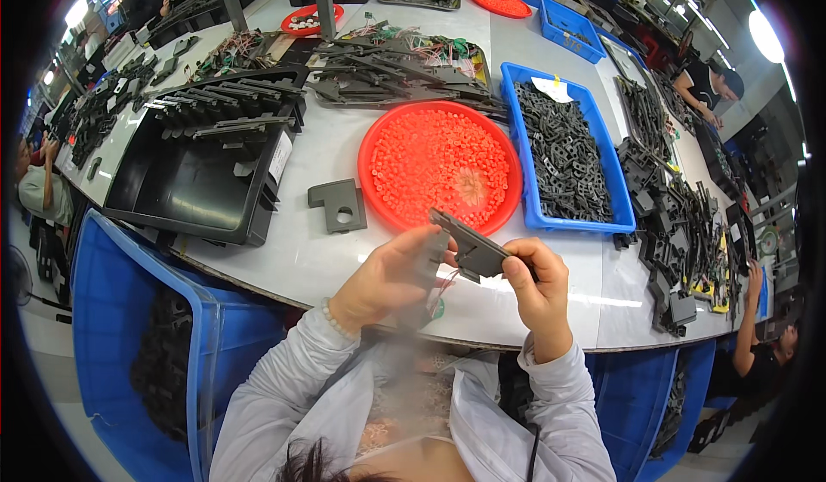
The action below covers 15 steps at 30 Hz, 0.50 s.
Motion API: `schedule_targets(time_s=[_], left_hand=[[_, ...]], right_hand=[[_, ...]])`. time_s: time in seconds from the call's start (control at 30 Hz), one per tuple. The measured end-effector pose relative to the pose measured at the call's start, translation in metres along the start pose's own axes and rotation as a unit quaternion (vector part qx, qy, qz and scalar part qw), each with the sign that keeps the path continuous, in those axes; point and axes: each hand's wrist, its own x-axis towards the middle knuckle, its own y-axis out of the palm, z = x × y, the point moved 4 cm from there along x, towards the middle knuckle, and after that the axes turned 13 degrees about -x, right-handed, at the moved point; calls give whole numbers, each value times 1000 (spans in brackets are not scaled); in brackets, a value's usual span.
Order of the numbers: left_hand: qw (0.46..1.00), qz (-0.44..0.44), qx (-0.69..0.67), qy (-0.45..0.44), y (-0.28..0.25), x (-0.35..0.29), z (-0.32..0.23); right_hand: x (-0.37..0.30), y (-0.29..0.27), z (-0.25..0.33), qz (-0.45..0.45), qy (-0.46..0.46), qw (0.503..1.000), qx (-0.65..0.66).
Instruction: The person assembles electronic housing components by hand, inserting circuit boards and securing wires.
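Note:
Above the table's front edge, both hands hold a long dark grey plastic part [478, 253], tilted with its left end higher. My right hand [542, 291] pinches the right end between thumb and fingers. At the left end, my left hand [387, 277] closes round it, its fingertips partly behind the part and a hazy vertical streak crossing the hand. Thin wires with a small green piece [439, 309] hang below the part. Just beyond stands a round red tray [366, 165] full of small red-orange pieces. A flat grey bracket with a round hole [330, 205] lies left of the tray.
A black bin [185, 215] holding long grey parts stands left; a blue bin [621, 215] of small black pieces stands right. Wired grey parts [396, 73] are heaped behind the red tray. More dark parts [667, 250] lie far right. Large blue tubs [112, 310] flank me below the table.

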Motion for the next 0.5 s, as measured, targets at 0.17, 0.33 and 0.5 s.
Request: schedule_targets(time_s=[0.17,0.33,0.5], left_hand=[[995,-48,80,31,10,3,1],[995,-53,83,35,16,6,1],[993,12,83,80,13,7,3]], right_hand=[[-1,3,4,-22,-23,998,-53],[-2,0,10,-13,-73,983,-166],[-1,-2,17,5,-69,983,-168]])
